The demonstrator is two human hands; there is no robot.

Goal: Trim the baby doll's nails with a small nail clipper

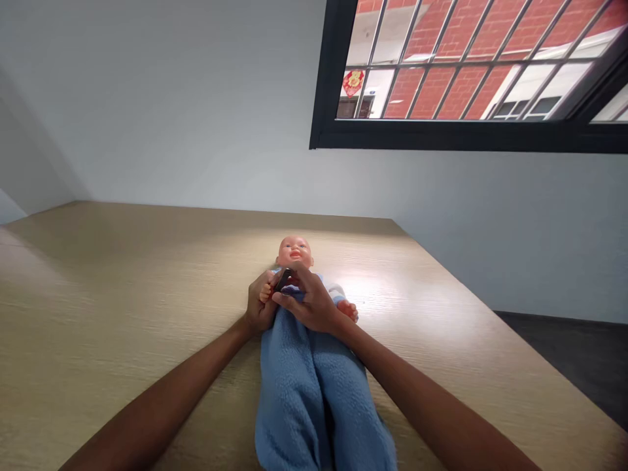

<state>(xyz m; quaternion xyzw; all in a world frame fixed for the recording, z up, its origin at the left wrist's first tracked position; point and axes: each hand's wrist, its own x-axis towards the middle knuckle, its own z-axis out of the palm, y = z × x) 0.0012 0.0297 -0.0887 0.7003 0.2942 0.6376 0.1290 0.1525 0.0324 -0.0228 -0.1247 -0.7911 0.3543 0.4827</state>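
A baby doll (294, 251) in blue fleece trousers lies face up, its legs pointing toward me. My left hand (257, 306) is closed around one of the doll's hands (265, 292), whose small fingers stick out. Between the thumb and fingers of my right hand (316, 302), over the doll's chest, is a small dark metal nail clipper (283, 280). It points at the doll's held hand; whether it touches a finger is too small to tell. The doll's other hand (348, 310) rests free beside my right wrist. My fingers hide much of the doll's upper body.
The doll rests on a broad light wood table (147, 288), with its right edge slanting away toward a dark floor (564, 347). A pale wall (196, 118) stands behind. At the upper right is a dark-framed window (441, 136) with metal bars.
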